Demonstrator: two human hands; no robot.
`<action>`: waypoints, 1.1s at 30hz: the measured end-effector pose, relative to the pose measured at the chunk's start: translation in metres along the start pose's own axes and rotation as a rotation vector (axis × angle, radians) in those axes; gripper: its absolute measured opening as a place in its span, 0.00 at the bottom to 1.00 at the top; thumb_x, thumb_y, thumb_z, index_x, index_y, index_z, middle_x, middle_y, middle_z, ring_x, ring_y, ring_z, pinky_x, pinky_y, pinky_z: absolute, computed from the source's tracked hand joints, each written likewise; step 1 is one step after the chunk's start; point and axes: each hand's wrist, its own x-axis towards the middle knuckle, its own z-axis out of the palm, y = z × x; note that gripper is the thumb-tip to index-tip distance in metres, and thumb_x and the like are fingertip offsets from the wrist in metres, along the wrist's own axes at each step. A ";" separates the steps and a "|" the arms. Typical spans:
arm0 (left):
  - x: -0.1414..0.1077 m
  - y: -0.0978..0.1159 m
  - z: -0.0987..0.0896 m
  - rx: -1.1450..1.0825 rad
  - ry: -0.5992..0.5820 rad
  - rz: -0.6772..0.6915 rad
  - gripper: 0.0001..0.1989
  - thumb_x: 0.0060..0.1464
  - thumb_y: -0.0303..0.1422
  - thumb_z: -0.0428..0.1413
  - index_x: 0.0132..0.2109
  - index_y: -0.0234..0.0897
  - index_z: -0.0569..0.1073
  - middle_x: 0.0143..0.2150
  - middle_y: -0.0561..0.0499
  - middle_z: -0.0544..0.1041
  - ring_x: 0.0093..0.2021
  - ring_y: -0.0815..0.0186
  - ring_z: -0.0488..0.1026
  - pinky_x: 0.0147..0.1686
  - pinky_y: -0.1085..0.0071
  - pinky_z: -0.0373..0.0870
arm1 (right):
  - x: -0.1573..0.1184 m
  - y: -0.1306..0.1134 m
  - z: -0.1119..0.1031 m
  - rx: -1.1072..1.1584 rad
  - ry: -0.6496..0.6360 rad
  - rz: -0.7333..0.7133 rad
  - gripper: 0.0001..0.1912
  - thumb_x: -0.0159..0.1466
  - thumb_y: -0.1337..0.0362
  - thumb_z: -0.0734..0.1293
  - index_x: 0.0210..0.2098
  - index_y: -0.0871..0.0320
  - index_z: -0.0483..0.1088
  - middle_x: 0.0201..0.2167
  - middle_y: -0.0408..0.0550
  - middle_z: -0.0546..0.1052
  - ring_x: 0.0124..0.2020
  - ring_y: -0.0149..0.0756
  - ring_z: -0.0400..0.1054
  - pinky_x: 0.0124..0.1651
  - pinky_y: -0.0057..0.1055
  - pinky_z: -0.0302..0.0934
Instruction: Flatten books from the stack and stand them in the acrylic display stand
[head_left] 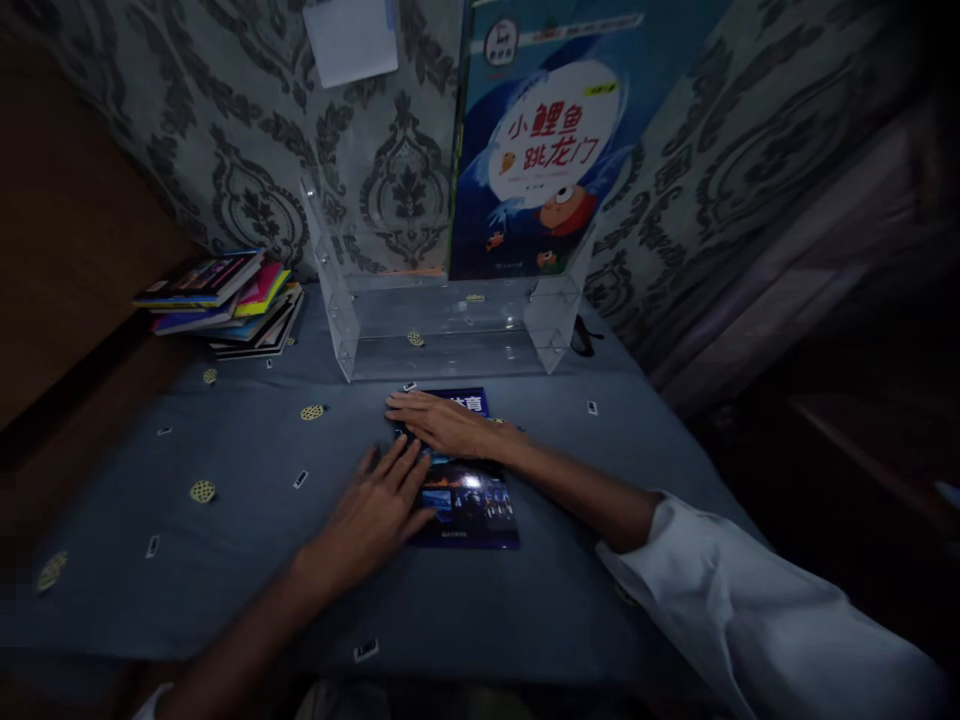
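A dark blue book [472,505] with small photos on its cover lies flat on the cloth-covered table in front of me. My right hand [442,422] rests across its upper part, fingers stretched out to the left and covering much of the title. Over the left edge of the cover lies my left hand [379,505], palm down with its fingers spread. Neither hand grips anything.
Behind the book stands a clear acrylic rack [442,345], with a large blue picture book [525,150] upright at its right side. A stack of books [225,300] sits at the back left. Patterned wallpaper [405,170] covers the wall.
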 end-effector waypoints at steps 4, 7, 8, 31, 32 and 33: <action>0.006 -0.003 0.003 -0.016 0.016 -0.036 0.26 0.70 0.44 0.47 0.67 0.34 0.64 0.68 0.36 0.65 0.70 0.51 0.59 0.65 0.47 0.62 | -0.002 0.000 -0.001 -0.004 0.021 0.070 0.22 0.73 0.69 0.56 0.63 0.65 0.66 0.67 0.60 0.65 0.71 0.41 0.54 0.72 0.45 0.52; 0.006 -0.001 0.002 -0.007 0.023 -0.038 0.25 0.70 0.42 0.48 0.67 0.32 0.64 0.67 0.36 0.66 0.70 0.50 0.60 0.64 0.46 0.62 | -0.009 -0.002 -0.006 0.007 0.053 0.143 0.22 0.72 0.68 0.57 0.64 0.64 0.66 0.67 0.60 0.65 0.70 0.43 0.55 0.72 0.48 0.52; 0.006 0.000 0.001 -0.006 0.021 -0.038 0.25 0.70 0.42 0.48 0.66 0.32 0.64 0.67 0.36 0.66 0.70 0.50 0.60 0.64 0.45 0.62 | -0.014 -0.002 -0.008 0.009 0.068 0.167 0.22 0.72 0.67 0.57 0.63 0.64 0.66 0.67 0.60 0.65 0.70 0.43 0.56 0.72 0.48 0.52; 0.044 -0.008 -0.021 0.019 -0.118 -0.101 0.26 0.70 0.42 0.48 0.67 0.31 0.64 0.68 0.35 0.64 0.70 0.51 0.59 0.65 0.45 0.61 | -0.119 -0.023 -0.029 0.051 0.446 0.477 0.16 0.70 0.66 0.59 0.51 0.59 0.76 0.36 0.52 0.78 0.43 0.44 0.70 0.51 0.46 0.66; 0.047 -0.005 -0.021 0.030 -0.123 -0.109 0.27 0.70 0.43 0.49 0.67 0.31 0.64 0.69 0.34 0.63 0.71 0.51 0.59 0.65 0.45 0.60 | -0.121 -0.025 -0.029 0.063 0.454 0.484 0.16 0.70 0.66 0.59 0.50 0.59 0.76 0.36 0.52 0.78 0.42 0.44 0.70 0.50 0.45 0.66; 0.050 -0.002 -0.021 0.040 -0.130 -0.117 0.28 0.69 0.45 0.49 0.67 0.30 0.64 0.69 0.33 0.63 0.71 0.50 0.58 0.65 0.45 0.60 | -0.122 -0.027 -0.029 0.076 0.461 0.486 0.16 0.70 0.66 0.59 0.50 0.59 0.76 0.36 0.53 0.79 0.42 0.44 0.70 0.50 0.45 0.66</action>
